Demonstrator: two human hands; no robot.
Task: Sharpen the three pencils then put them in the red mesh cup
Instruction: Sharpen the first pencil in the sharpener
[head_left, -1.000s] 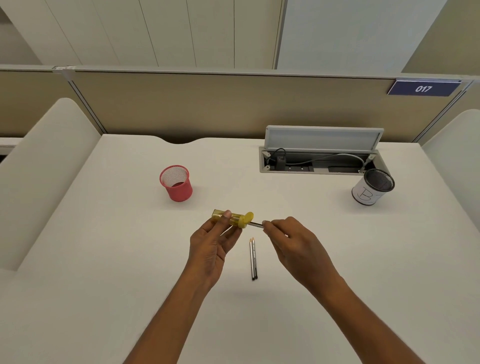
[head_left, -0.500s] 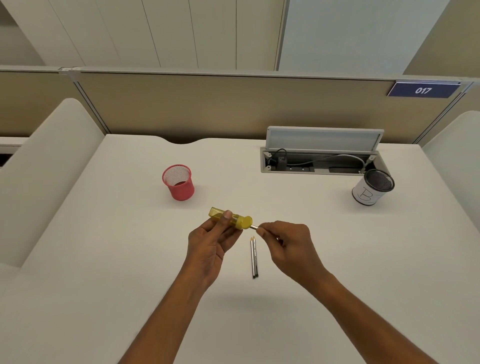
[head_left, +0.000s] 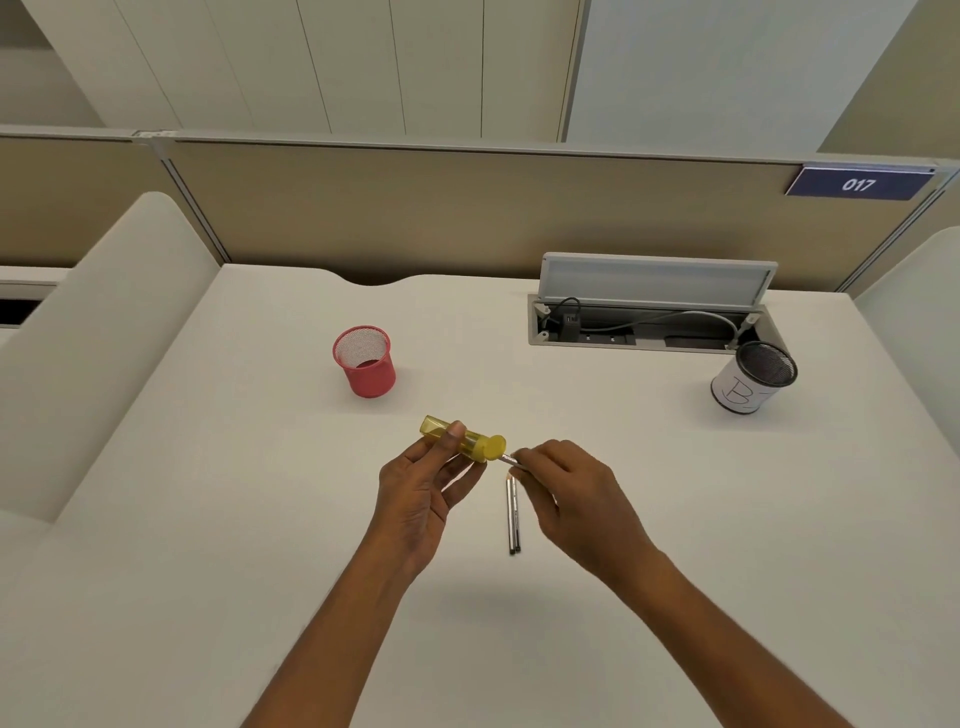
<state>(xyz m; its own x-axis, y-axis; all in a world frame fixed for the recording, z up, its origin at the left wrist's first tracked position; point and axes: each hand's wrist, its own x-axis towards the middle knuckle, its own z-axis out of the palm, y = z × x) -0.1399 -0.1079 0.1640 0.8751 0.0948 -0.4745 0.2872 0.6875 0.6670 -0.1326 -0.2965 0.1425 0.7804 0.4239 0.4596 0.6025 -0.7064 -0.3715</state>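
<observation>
Pencil (head_left: 508, 458) pushed deeper into yellow sharpener (head_left: 464, 441), lying left-right, right hand (head_left: 569, 493) pinching it, left hand (head_left: 423, 488) gripping sharpener

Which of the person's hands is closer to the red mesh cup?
Left. The left hand, holding the yellow sharpener, sits just in front of the red mesh cup. The right hand, holding a pencil, is farther off to the cup's right.

This is an office cubicle: a white desk (head_left: 675, 519) closed in by tan partition panels (head_left: 467, 208), one carrying a blue number plate (head_left: 860, 183) (it reads 017). A cable hatch (head_left: 649, 322) set into the desktop stands open, showing plugs and cords, and two mesh pen cups (head_left: 364, 361) stand on the desk.
</observation>
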